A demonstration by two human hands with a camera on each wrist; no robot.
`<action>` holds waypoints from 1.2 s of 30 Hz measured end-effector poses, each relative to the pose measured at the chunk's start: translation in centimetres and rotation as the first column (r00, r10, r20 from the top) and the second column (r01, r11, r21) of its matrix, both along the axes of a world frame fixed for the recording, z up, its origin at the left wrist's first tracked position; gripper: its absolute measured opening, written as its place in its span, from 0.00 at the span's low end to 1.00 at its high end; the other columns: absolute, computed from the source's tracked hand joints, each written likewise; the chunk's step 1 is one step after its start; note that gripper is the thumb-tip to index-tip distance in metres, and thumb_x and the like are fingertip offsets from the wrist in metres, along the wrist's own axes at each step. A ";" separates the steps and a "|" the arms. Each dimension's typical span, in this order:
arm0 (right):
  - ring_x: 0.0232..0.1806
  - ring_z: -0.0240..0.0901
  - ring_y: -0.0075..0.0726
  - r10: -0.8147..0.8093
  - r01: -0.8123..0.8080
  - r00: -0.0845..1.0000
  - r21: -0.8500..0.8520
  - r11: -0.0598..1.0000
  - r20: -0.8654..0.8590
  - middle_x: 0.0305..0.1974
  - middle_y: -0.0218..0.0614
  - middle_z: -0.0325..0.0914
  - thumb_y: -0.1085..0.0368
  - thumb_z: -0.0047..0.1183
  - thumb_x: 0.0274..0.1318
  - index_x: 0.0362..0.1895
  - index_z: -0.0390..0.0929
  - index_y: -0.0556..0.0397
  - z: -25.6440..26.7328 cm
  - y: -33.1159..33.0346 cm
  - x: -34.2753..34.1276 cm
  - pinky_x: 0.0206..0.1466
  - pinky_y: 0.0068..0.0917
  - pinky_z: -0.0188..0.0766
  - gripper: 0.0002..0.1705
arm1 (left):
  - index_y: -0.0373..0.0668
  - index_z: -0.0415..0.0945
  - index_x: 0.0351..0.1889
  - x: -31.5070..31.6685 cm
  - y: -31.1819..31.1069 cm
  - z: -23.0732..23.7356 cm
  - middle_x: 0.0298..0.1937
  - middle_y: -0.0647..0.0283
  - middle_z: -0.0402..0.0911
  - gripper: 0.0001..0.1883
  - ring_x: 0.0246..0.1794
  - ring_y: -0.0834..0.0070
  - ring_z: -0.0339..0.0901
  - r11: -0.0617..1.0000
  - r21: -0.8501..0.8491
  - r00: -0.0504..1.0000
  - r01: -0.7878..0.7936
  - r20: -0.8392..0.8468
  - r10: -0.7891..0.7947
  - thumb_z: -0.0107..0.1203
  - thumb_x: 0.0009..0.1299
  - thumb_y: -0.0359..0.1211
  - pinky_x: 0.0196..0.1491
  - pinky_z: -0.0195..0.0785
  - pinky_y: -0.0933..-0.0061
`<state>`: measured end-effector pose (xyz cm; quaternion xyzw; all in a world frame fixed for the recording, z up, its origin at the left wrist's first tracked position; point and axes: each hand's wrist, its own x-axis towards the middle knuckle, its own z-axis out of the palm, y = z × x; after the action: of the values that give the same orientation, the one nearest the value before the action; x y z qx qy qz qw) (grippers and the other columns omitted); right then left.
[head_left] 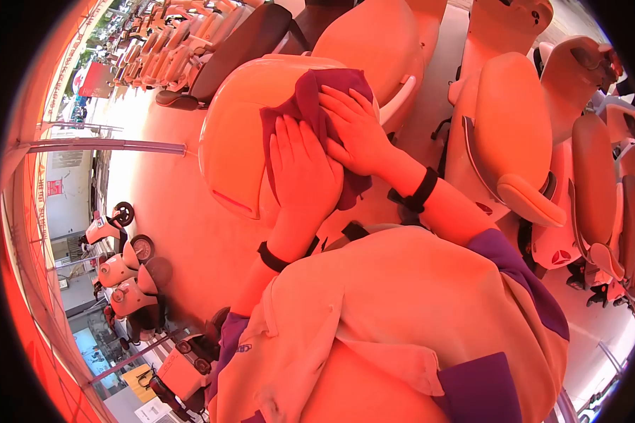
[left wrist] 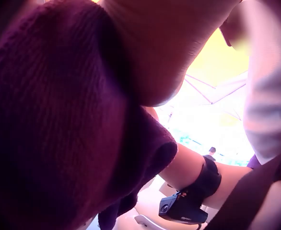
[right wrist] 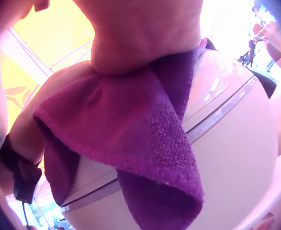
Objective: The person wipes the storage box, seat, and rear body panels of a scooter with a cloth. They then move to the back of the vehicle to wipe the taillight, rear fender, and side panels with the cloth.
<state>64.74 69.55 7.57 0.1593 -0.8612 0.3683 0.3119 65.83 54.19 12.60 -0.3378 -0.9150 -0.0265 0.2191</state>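
In the head view, a purple terry cloth (head_left: 310, 99) lies bunched over a rounded, glossy storage box (head_left: 243, 120) behind a scooter seat. My left hand (head_left: 305, 169) presses flat on the cloth, its fingers extended and pointing away from me. Beside it, my right hand (head_left: 358, 134) also rests on the cloth, fingers straight and slightly spread. From the right wrist view, folds of the cloth (right wrist: 145, 124) hang over the seam strip on the box's side (right wrist: 236, 143). The cloth (left wrist: 59, 120) fills much of the left wrist view and hides the box there.
Scooter seats stand close by: a large one (head_left: 370, 42) beyond the box, a padded one (head_left: 511, 113) to the right and a dark one (head_left: 243, 53) at upper left. Small scooters (head_left: 130, 282) are parked at lower left. A canopy pole (head_left: 106, 145) reaches in from the left.
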 end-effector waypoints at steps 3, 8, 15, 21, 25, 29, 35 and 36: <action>0.75 0.53 0.47 0.031 -0.032 0.999 -0.049 0.998 -0.011 0.68 0.41 0.65 0.53 0.51 0.54 0.62 0.71 0.56 -1.3 2.3 -1.4 0.76 0.52 0.41 0.32 | 0.24 0.60 0.65 -0.5 2.9 0.0 0.68 0.30 0.62 0.32 0.71 0.37 0.58 0.999 -0.023 0.999 -0.049 -0.013 0.048 0.51 0.65 0.34 0.71 0.51 0.41; 0.75 0.52 0.53 0.048 -0.059 0.996 -0.142 0.988 -0.081 0.69 0.49 0.62 0.58 0.49 0.53 0.64 0.68 0.60 -3.8 3.8 -2.0 0.75 0.55 0.42 0.34 | 0.27 0.62 0.66 -0.1 4.6 -1.2 0.70 0.36 0.62 0.33 0.73 0.42 0.57 0.998 -0.036 0.997 -0.056 -0.047 0.055 0.54 0.65 0.36 0.73 0.49 0.44; 0.75 0.46 0.67 -0.095 0.086 0.994 -0.164 0.983 -0.051 0.69 0.56 0.59 0.61 0.48 0.55 0.67 0.62 0.63 -4.8 -0.2 2.2 0.74 0.64 0.38 0.36 | 0.32 0.65 0.66 2.7 1.9 -1.8 0.73 0.43 0.62 0.32 0.74 0.50 0.59 0.997 -0.069 0.999 -0.031 -0.028 0.030 0.54 0.65 0.37 0.73 0.50 0.48; 0.76 0.51 0.53 0.056 -0.054 0.994 0.030 0.998 -0.096 0.65 0.48 0.65 0.57 0.52 0.49 0.57 0.74 0.63 -3.7 -1.0 3.8 0.75 0.60 0.37 0.32 | 0.32 0.65 0.66 5.7 -1.2 -4.9 0.72 0.44 0.64 0.34 0.74 0.50 0.61 0.996 -0.014 0.986 -0.087 -0.146 0.084 0.54 0.62 0.37 0.71 0.51 0.48; 0.74 0.56 0.42 0.081 -0.093 0.988 -0.084 0.992 -0.135 0.64 0.41 0.70 0.56 0.51 0.52 0.59 0.74 0.57 -1.7 0.6 0.1 0.76 0.52 0.42 0.30 | 0.31 0.63 0.66 3.2 1.6 -0.7 0.70 0.43 0.66 0.33 0.74 0.48 0.60 0.997 -0.014 0.996 -0.081 -0.024 0.081 0.54 0.63 0.36 0.71 0.51 0.46; 0.73 0.57 0.45 0.087 -0.094 0.995 -0.135 0.986 -0.055 0.65 0.42 0.69 0.55 0.48 0.55 0.60 0.74 0.56 -1.2 3.0 -3.2 0.75 0.55 0.43 0.29 | 0.30 0.63 0.66 -0.8 4.2 0.6 0.70 0.43 0.65 0.30 0.72 0.47 0.60 0.996 -0.033 0.997 -0.079 -0.005 0.079 0.53 0.67 0.35 0.72 0.51 0.46; 0.73 0.55 0.52 0.057 -0.058 0.998 -0.231 0.971 -0.013 0.67 0.44 0.66 0.54 0.47 0.57 0.61 0.73 0.54 -3.7 4.4 -4.9 0.73 0.61 0.46 0.29 | 0.32 0.63 0.66 -1.1 6.0 -0.4 0.70 0.44 0.65 0.30 0.72 0.48 0.61 0.987 -0.102 0.991 -0.122 -0.075 0.115 0.54 0.68 0.37 0.71 0.53 0.47; 0.72 0.54 0.59 0.035 -0.040 0.999 -0.290 0.956 -0.024 0.66 0.48 0.66 0.55 0.49 0.57 0.61 0.72 0.54 -3.9 4.2 -4.6 0.72 0.62 0.48 0.28 | 0.32 0.63 0.66 -0.9 5.8 -0.4 0.70 0.45 0.65 0.30 0.72 0.49 0.61 0.990 -0.092 0.992 -0.106 -0.078 0.099 0.54 0.68 0.37 0.71 0.52 0.47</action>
<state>60.19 73.78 3.64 0.1315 -0.7918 0.4950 0.3328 64.94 59.96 12.20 -0.3010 -0.9228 0.0413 0.2371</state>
